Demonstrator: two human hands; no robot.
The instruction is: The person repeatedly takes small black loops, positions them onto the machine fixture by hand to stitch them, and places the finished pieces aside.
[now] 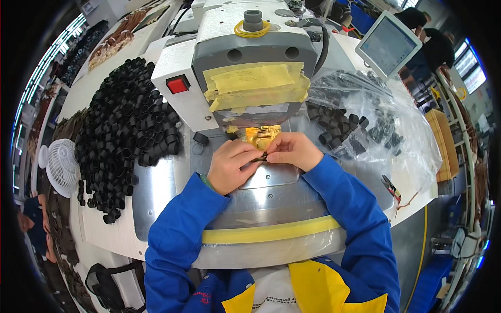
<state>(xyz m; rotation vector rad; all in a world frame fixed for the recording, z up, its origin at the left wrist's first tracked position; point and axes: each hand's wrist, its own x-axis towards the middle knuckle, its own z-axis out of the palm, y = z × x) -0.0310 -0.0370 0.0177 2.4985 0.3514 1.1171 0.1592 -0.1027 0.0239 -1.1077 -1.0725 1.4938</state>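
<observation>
Heap of black rings (pixel 128 120), small white fan (pixel 61 166), tilted screen (pixel 389 43), red button (pixel 177 84)

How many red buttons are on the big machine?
1. The red button sits on the white side of the machine, upper left of the left hand. Others may be hidden behind the yellow tape.

Black loops (pixel 128 112), yellow tape (pixel 255 82), red button (pixel 177 84), blue sleeves (pixel 180 235)

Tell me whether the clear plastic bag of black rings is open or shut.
Open: the clear plastic bag lies spread, black rings spilling from its mouth beside the right hand.
</observation>
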